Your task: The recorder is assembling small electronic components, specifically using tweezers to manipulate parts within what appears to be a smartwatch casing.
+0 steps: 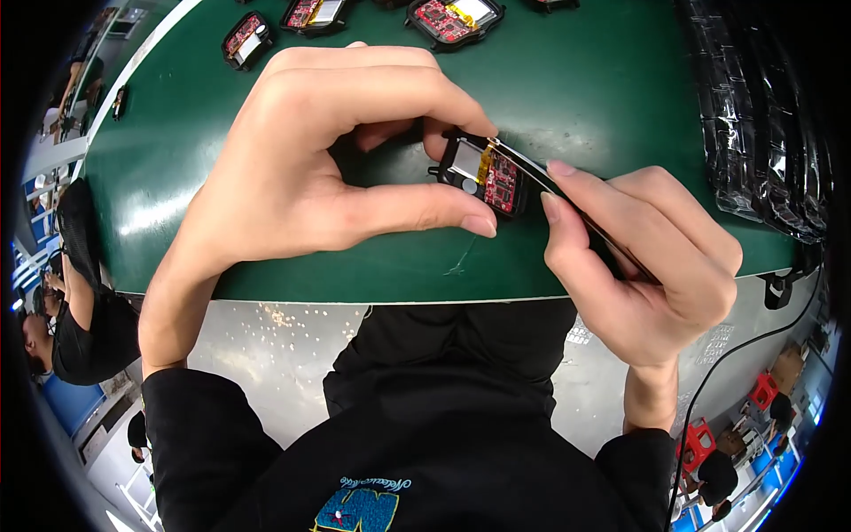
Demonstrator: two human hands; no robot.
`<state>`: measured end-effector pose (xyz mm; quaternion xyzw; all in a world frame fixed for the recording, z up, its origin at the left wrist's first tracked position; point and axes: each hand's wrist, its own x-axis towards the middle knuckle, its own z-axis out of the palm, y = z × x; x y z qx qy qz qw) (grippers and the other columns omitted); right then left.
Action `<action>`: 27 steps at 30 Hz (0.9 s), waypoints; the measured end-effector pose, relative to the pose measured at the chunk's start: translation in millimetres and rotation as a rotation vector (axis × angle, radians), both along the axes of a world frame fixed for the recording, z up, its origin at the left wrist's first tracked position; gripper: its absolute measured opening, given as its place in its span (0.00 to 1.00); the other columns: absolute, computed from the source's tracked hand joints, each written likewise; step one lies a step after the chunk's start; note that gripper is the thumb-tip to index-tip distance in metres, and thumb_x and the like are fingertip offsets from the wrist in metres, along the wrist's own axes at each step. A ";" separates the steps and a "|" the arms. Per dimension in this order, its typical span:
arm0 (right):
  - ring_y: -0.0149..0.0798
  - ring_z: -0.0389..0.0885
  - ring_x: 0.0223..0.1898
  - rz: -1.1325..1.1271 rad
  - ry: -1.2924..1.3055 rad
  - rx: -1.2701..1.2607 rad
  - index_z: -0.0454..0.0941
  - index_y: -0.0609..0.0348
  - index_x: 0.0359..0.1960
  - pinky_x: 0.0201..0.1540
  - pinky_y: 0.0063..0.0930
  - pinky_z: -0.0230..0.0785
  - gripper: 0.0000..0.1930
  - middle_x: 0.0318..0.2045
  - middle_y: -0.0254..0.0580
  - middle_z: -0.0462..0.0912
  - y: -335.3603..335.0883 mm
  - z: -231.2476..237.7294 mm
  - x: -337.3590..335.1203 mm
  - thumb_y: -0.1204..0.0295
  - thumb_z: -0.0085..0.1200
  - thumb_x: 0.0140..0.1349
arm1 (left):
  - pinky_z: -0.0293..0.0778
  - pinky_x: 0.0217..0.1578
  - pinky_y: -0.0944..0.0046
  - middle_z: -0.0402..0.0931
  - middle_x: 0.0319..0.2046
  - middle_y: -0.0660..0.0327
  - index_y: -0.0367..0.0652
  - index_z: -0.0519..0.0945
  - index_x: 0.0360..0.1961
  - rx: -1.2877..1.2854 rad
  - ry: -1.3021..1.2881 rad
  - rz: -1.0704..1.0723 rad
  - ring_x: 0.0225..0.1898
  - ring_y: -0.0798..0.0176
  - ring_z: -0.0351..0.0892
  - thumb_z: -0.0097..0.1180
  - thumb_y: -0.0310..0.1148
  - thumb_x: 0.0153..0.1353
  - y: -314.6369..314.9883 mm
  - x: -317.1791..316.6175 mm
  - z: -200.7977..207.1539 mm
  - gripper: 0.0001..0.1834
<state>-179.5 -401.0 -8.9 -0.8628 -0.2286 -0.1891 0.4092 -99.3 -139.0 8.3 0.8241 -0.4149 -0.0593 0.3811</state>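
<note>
Between the thumb and fingers of my left hand (328, 168) is a small black device housing (483, 173), held by its edges above the green table. Its open face shows a red circuit board, a silver battery-like block, a strip of yellow tape and a round pale disc. My right hand (643, 253) is closed around a pair of slim dark tweezers (576, 204). Their tips reach the upper edge of the housing, beside the yellow strip and close to my left index fingertip. Whether the tips pinch anything is too small to tell.
Similar open housings, one on the left (247, 41) and another (455, 19), lie along the table's far side. Black plastic trays (753, 124) are stacked at the right edge of the green table (603, 97). A dark cable (727, 350) hangs at right. Other people sit around.
</note>
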 end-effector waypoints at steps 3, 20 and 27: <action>0.20 0.69 0.19 -0.001 0.006 -0.003 0.94 0.70 0.43 0.22 0.19 0.54 0.16 0.26 0.36 0.85 1.1 -1.4 0.1 0.91 0.73 0.51 | 0.63 0.28 0.68 0.85 0.32 0.63 0.38 0.93 0.47 0.007 0.016 -0.010 0.29 0.69 0.75 0.90 0.40 0.41 0.4 1.1 1.0 0.32; 0.23 0.71 0.21 0.014 0.296 0.130 0.94 0.68 0.40 0.24 0.21 0.53 0.11 0.21 0.34 0.80 -0.4 11.2 -0.7 0.88 0.70 0.55 | 0.60 0.28 0.70 0.89 0.41 0.58 0.33 0.92 0.51 0.012 0.117 -0.221 0.31 0.73 0.74 0.87 0.48 0.42 15.0 26.3 -0.9 0.38; 0.23 0.71 0.21 0.043 0.304 0.146 0.94 0.68 0.40 0.24 0.21 0.53 0.11 0.21 0.33 0.80 -0.8 8.9 1.0 0.88 0.70 0.55 | 0.61 0.28 0.69 0.89 0.41 0.59 0.34 0.92 0.51 0.037 0.078 -0.221 0.32 0.72 0.76 0.88 0.47 0.41 12.2 23.8 3.2 0.38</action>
